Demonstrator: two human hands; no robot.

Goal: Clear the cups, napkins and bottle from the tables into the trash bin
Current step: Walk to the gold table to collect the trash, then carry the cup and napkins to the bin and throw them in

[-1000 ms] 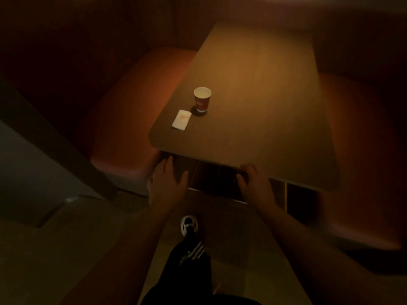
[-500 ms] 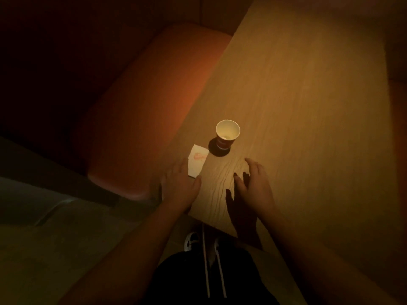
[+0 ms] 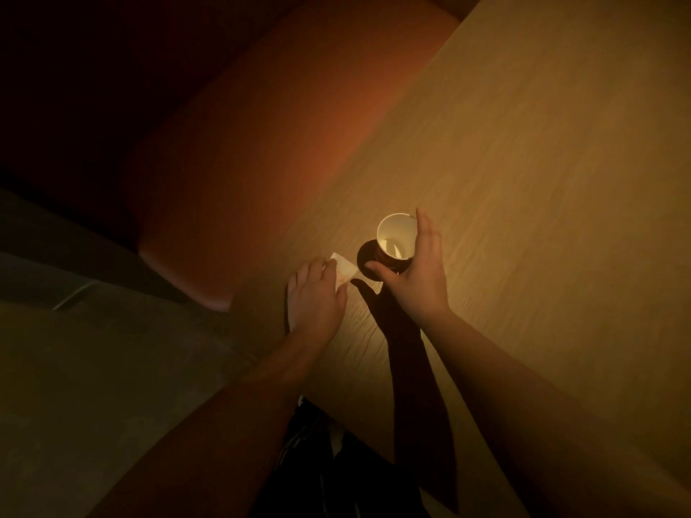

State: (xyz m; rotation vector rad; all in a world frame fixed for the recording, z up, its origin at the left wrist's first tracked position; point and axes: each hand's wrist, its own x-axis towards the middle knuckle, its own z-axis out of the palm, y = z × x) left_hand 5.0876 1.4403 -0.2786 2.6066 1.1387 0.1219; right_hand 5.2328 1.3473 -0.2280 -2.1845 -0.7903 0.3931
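A broad wood-grain counter [image 3: 542,181] in warm tan fills the view from 12 o'clock round to 5 o'clock, its near corner lying at about 7 o'clock of the picture's centre. Beside its left edge, toward 10 and 11 o'clock, runs a rounded orange upholstered bench seat [image 3: 269,143], with deep shadow beyond it. A dim grey-green floor [image 3: 93,368] takes the 8 o'clock quarter. At 6 o'clock a dark trouser leg with white stripes [image 3: 310,443] shows below the counter's edge.

Two bare forearms reach in from the bottom. The right hand [image 3: 418,278] is at the cup, curved open around it: the fingers stand along the cup's 3 o'clock side, the thumb [image 3: 377,271] lies at its 7 o'clock base, and the grip does not look fully closed. Whether skin touches the cup wall cannot be told in this light. The hand's long dark shadow falls on the counter toward 6 o'clock.

The left hand [image 3: 318,293] lies palm down near the counter's left edge, fingers together and resting on the napkin's near end.

The dark red paper cup with a white inside [image 3: 396,237] stands upright on the counter, just below centre, with something pale at its bottom. The small white folded paper napkin [image 3: 346,271] lies flat at the cup's 8 o'clock, just beside it, partly covered by the left fingers.
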